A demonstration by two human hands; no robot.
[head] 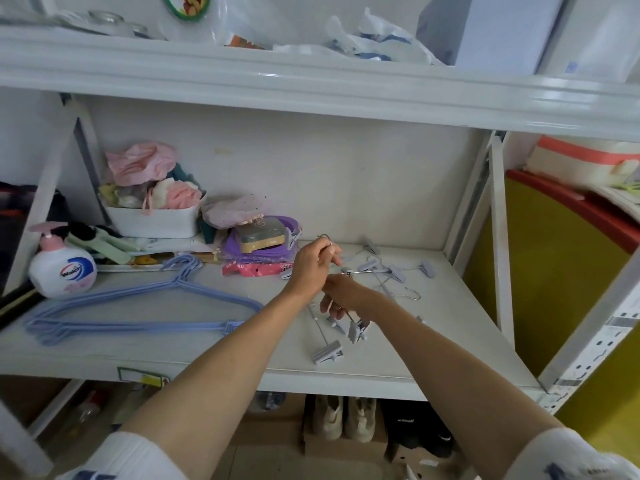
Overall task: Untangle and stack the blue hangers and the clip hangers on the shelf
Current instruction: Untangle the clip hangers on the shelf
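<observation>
A white shelf (398,368) is seen, on whose board the task's things are spread. On its left half the blue hangers (138,306) are already laid in a nested stack, hooks toward the handwash bottle (62,268); that part is judged done. On the right half the clip hangers (384,271) are still tangled, their wire bars and grey-lilac clips crossing one another, with one loose hanger (325,341) lying nearer the front edge.

The left hand (313,263) is raised over the tangle with a metal hook (325,237) pinched between thumb and fingertips. The right hand (341,294) is held just below it, fingers curled round a wire bar from which clips (358,330) hang.

The step in hand is judged to be the freeing of one clip hanger from the rest. It is best done if the hook is lifted slowly while the lower bar is kept steady, and the piece is turned, not tugged, so that snagged clips can be slipped off the neighbouring wires. Once free, it should be laid flat beside the blue stack, hooks aligned.
</observation>
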